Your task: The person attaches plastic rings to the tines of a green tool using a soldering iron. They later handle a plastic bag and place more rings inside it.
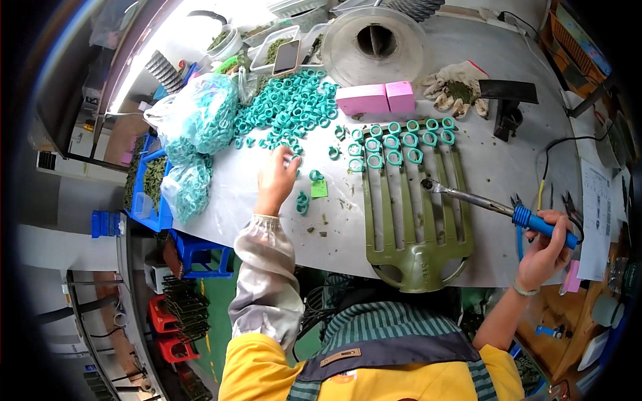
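Note:
My left hand (pixel 275 179) reaches to the near edge of a heap of teal plastic rings (pixel 286 101), its thumb and fingertips closing round one teal ring (pixel 290 158). My right hand (pixel 540 252) grips a soldering iron (pixel 535 222) by its blue handle. The iron's dark, broad tip (pixel 429 185) points left, above a green, fork-shaped plastic frame (pixel 420 257) with long tines. Rows of teal rings (pixel 394 158) stand along the frame's far end. Loose rings (pixel 303 202) lie beside a small green paper note (pixel 319 189).
Pink blocks (pixel 362 99), a soiled work glove (pixel 456 87) and a black stand (pixel 508 110) lie beyond the frame. A large funnel-shaped hood (pixel 341 47) stands at the back. Bagged rings (pixel 200 117) fill the left side. The iron's cord (pixel 550 148) runs at right.

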